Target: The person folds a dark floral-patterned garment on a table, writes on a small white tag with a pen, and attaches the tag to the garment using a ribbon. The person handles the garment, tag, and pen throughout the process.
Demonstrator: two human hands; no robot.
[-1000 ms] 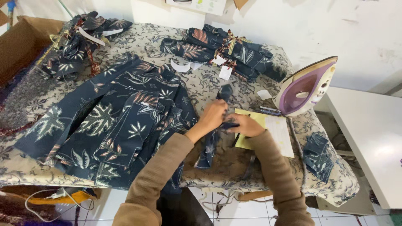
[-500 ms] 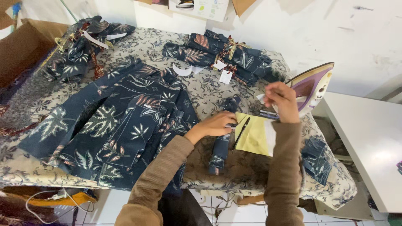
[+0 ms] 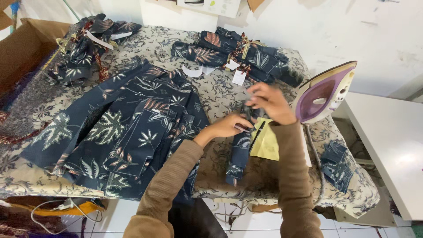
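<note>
Hands: left (image 3: 227, 127), right (image 3: 269, 102), one strip (image 3: 240, 154).

A large dark blue leaf-print garment (image 3: 128, 132) is being spread flat over the patterned table cover (image 3: 211, 94). Two tied bundles of the same cloth are being kept along the far edge, one at the left (image 3: 88, 46), one at the middle (image 3: 238, 53). A purple iron (image 3: 324, 92) is being stood upright on its heel at the right, and a cardboard box (image 3: 22, 48) is being kept beside the table's left end.
</note>
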